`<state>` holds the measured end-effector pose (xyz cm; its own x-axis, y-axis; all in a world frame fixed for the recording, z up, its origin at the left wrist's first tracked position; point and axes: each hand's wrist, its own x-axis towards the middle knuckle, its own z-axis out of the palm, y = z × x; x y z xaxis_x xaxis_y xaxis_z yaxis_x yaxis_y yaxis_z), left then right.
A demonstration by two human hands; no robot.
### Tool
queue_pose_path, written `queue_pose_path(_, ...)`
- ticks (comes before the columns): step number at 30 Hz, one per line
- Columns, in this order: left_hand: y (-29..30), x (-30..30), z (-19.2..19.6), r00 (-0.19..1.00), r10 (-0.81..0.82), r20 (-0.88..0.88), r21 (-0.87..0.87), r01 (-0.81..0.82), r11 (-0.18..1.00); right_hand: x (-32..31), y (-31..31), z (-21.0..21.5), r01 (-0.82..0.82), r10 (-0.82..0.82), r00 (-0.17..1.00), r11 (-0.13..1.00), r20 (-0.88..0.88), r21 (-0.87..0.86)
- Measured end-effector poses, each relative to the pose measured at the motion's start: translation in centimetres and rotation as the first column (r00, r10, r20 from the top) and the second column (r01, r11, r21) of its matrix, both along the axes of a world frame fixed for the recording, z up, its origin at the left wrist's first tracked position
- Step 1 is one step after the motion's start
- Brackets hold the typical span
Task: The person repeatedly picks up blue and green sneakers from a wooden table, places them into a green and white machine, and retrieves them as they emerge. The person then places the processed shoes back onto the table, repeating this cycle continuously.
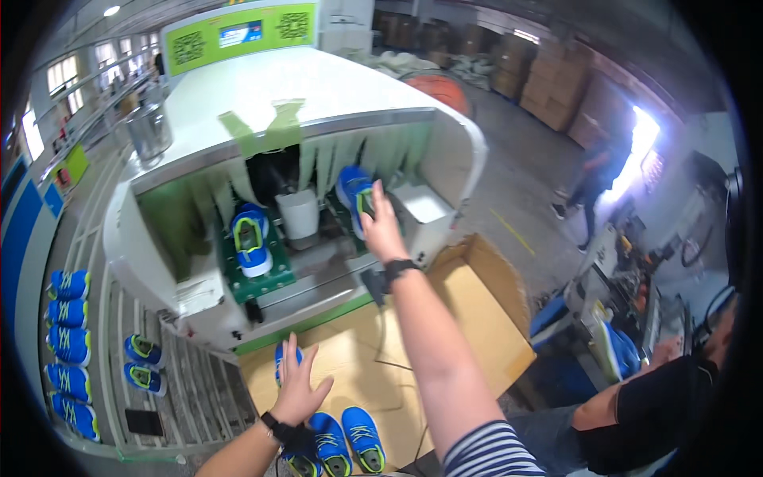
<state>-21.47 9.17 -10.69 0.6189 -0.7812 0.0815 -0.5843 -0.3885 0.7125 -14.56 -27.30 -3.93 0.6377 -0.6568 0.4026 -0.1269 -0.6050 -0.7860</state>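
Observation:
My right hand (383,230) reaches into a white machine (469,143), its fingers stretched out along a blue sneaker (354,184). The thumb overlaps the shoe's opening; whether it touches is unclear. A second blue sneaker (251,238) with lime lining stands on a green plate (262,285) to the left. Lower down, my left hand (298,393) is open with fingers spread, holding nothing. Partly behind its fingers is another blue sneaker (280,364) on a cardboard sheet (413,338). Just below that hand, more blue sneakers (362,437) lie side by side.
Several blue sneakers (69,344) line a slatted rack (187,397) at left, with two more beside them and a dark flat object (144,422). A glass jar (149,131) tops the machine. A co-worker (636,421) sits at right; another person (600,171) walks behind.

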Motion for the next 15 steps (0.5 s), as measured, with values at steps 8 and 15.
queue_pose_path(8,7.7,-5.4,-5.1,0.986,-0.164,0.005,0.375,0.15,0.915,-5.4,13.1,-6.7,-0.059,-0.022,0.972,0.942,-0.236,-0.33)
queue_pose_path(15,9.7,-7.9,-7.1,0.982,-0.189,-0.008,0.48,0.169,0.861,-20.4,21.7,-15.1,-0.469,0.354,0.723,0.882,-0.593,-0.044)
